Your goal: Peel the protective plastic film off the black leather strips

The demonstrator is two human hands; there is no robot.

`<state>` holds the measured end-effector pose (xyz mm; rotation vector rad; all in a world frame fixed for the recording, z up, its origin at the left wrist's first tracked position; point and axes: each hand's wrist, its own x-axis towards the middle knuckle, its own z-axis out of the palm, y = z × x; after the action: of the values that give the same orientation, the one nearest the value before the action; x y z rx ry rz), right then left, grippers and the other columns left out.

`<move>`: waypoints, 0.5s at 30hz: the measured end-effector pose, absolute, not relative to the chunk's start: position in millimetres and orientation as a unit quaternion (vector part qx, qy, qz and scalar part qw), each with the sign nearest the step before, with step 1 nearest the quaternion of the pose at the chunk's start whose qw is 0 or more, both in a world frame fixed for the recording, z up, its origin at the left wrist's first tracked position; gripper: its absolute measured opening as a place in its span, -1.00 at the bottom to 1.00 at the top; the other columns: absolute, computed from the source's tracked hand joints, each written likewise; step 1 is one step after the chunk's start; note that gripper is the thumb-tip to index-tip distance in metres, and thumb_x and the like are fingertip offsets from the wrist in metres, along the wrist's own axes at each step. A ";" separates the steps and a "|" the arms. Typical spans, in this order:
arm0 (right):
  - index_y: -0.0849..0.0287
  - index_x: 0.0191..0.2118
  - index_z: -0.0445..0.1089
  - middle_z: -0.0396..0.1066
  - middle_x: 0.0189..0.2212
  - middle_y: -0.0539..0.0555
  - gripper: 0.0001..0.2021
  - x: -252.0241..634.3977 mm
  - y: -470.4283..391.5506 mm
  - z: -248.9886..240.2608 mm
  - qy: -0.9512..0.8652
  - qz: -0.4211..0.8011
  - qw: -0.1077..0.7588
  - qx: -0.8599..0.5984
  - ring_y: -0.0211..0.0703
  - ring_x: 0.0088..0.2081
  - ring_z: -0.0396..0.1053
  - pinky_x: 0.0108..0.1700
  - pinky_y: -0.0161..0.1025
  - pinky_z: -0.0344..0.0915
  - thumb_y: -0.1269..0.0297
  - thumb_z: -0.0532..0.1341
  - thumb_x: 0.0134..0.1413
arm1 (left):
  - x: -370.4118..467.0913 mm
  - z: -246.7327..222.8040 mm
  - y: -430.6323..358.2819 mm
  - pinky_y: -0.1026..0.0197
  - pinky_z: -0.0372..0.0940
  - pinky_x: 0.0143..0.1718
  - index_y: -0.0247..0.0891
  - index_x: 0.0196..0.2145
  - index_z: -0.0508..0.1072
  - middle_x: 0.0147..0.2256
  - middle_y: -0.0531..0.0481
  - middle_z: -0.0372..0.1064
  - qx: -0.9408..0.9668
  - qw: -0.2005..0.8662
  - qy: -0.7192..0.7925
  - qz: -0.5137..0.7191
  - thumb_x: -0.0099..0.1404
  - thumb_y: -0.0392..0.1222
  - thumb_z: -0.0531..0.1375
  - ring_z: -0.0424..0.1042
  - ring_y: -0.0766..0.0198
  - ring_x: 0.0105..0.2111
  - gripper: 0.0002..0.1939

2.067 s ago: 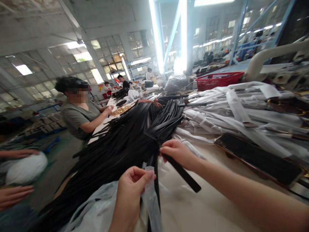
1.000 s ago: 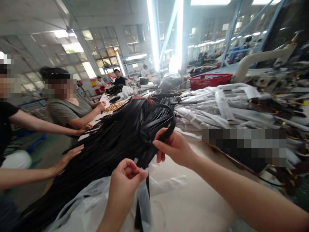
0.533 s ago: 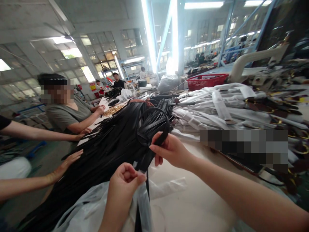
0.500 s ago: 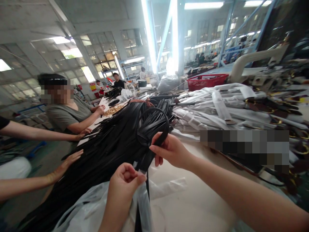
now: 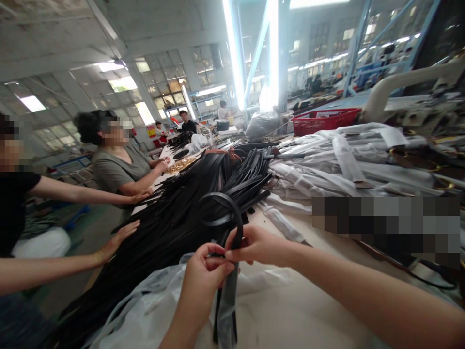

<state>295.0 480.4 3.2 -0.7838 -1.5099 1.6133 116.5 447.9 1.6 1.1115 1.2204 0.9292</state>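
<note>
A long black strap (image 5: 237, 218) bends in a loop above my hands, its lower part hanging inside a clear plastic sleeve (image 5: 228, 310). My right hand (image 5: 259, 245) is closed around the strap, thumb and fingers pinching it just above the sleeve. Close against it, my left hand (image 5: 203, 276) pinches the upper end of the sleeve, where the strap enters. The fingertips of both hands nearly meet, which partly hides the sleeve's mouth. Behind them lies a big heap of black straps (image 5: 174, 218).
More clear sleeves (image 5: 145, 310) lie at the front left on the pale table (image 5: 290, 305). White-wrapped straps (image 5: 327, 165) are piled at the right, before a red basket (image 5: 323, 121). A co-worker's hands (image 5: 119, 237) rest on the heap's left edge; another person (image 5: 116, 160) sits beyond.
My right hand has moved down the strap to meet my left hand. More of the strap is now inside the sleeve. The view has turned slightly left.
</note>
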 end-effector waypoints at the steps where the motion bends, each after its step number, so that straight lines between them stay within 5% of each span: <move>1: 0.28 -0.36 0.46 0.27 -0.64 -0.10 -0.58 296.8 481.9 5.2 -0.573 0.642 0.404 -0.312 -0.43 -0.62 0.13 -0.61 -0.45 0.10 -0.04 0.41 -0.13 | 117.2 2.7 447.6 0.29 0.34 -0.52 -0.26 -0.26 0.30 -0.51 -0.06 0.56 0.474 0.588 0.526 0.391 -0.08 -0.16 0.46 0.54 0.18 -0.52 -0.50; 5: 0.31 -0.37 0.53 0.23 -0.72 -0.10 -0.55 303.5 487.4 11.4 -0.513 0.623 0.496 -0.320 -0.43 -0.69 0.08 -0.66 -0.42 0.05 -0.08 0.39 -0.12 | 121.8 7.4 445.1 0.28 0.36 -0.55 -0.27 -0.23 0.29 -0.49 -0.10 0.57 0.470 0.595 0.532 0.377 -0.12 -0.14 0.48 0.56 0.13 -0.51 -0.44; 9: 0.30 -0.45 0.53 0.27 -0.74 -0.08 -0.62 298.4 479.0 10.5 -0.527 0.639 0.476 -0.296 -0.41 -0.74 0.11 -0.71 -0.40 0.00 -0.01 0.41 -0.12 | 123.6 15.4 438.1 0.28 0.36 -0.57 -0.26 -0.22 0.27 -0.53 -0.03 0.54 0.468 0.604 0.516 0.387 -0.12 -0.14 0.48 0.56 0.10 -0.52 -0.42; 15: 0.28 -0.28 0.56 0.46 -0.47 0.05 -0.68 299.8 462.1 27.9 -0.485 0.751 0.432 -0.116 -0.43 -0.64 0.20 -0.69 -0.47 0.02 0.12 0.41 -0.11 | 123.8 54.4 404.6 0.31 0.31 -0.63 -0.20 -0.26 0.26 -0.58 0.09 0.48 0.508 0.652 0.457 0.327 -0.12 -0.21 0.47 0.53 0.13 -0.59 -0.46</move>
<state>299.8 462.1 27.9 -0.2890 -1.2100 1.8723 123.8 404.6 54.4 1.1541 1.0375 0.7431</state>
